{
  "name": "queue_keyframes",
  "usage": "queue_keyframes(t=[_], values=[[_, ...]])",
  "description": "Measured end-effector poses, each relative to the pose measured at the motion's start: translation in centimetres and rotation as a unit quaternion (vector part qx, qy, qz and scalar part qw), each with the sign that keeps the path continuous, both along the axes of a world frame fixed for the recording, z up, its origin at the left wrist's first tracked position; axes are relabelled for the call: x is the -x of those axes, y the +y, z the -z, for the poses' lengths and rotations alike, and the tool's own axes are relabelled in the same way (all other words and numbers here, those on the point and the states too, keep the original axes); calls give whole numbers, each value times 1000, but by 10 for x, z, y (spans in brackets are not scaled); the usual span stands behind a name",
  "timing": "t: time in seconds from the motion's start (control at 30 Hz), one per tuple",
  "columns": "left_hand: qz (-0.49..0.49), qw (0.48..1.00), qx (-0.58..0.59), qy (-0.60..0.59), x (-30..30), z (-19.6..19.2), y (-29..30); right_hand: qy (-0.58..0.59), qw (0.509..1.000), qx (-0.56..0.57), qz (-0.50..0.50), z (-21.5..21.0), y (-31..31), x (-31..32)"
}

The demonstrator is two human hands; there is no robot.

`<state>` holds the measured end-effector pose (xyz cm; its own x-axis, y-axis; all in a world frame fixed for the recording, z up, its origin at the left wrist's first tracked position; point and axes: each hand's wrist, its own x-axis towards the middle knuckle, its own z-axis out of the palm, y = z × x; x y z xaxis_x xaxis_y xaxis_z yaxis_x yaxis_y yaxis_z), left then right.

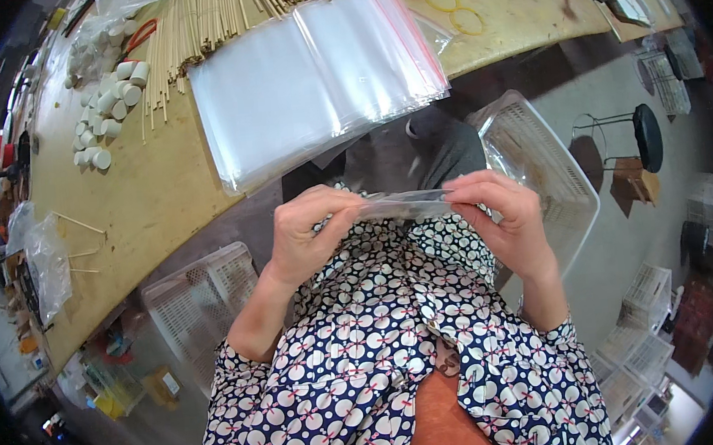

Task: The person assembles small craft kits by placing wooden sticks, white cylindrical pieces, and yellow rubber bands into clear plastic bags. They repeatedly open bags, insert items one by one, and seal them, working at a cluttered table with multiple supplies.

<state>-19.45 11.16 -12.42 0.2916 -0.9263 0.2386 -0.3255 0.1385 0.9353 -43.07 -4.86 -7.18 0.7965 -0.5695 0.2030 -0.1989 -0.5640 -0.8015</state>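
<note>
A clear plastic bag (pixel 406 207) is stretched level between my two hands, in front of my body. My left hand (pixel 316 226) pinches its left end between thumb and fingers. At the other end my right hand (pixel 498 207) pinches it the same way. Just beyond my hands, a stack of clear plastic bags (pixel 265 103) with a red strip along the right side overhangs the table's near edge. Whether the held bag contains anything is too unclear to tell.
On the yellowish table (pixel 143 211) lie many thin wooden sticks (pixel 211 19), white cylindrical caps (pixel 109 104), yellow rubber bands (pixel 466 21) and red-handled scissors (pixel 142 34). White plastic crates stand at my right (pixel 555 163) and left (pixel 202 299). A black round stool (pixel 648 138) is farther right.
</note>
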Motion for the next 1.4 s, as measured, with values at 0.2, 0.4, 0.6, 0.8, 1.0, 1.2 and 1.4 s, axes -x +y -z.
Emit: queue_keyframes(t=[0.2, 0.4, 0.6, 0.8, 1.0, 1.2, 1.4], values=[[7, 997, -10, 74, -5, -6, 8, -94, 943, -312, 73, 9, 10, 6], [-12, 997, -58, 54, -13, 2, 11, -99, 938, -319, 91, 13, 17, -1], [11, 993, 9, -116, 23, -20, -33, -41, 990, -77, 111, 22, 34, -23], [-3, 986, 56, -159, 46, -14, -56, -2, 994, -16, 107, 21, 31, -19], [42, 956, 23, -290, 10, -27, -29, -28, 973, -166, 157, 24, 8, 3], [71, 943, 5, -324, 0, -39, -16, -60, 957, -229, 166, 22, -4, 15], [100, 944, 9, -315, 7, -26, -32, -87, 951, -227, 189, 27, -12, 30]])
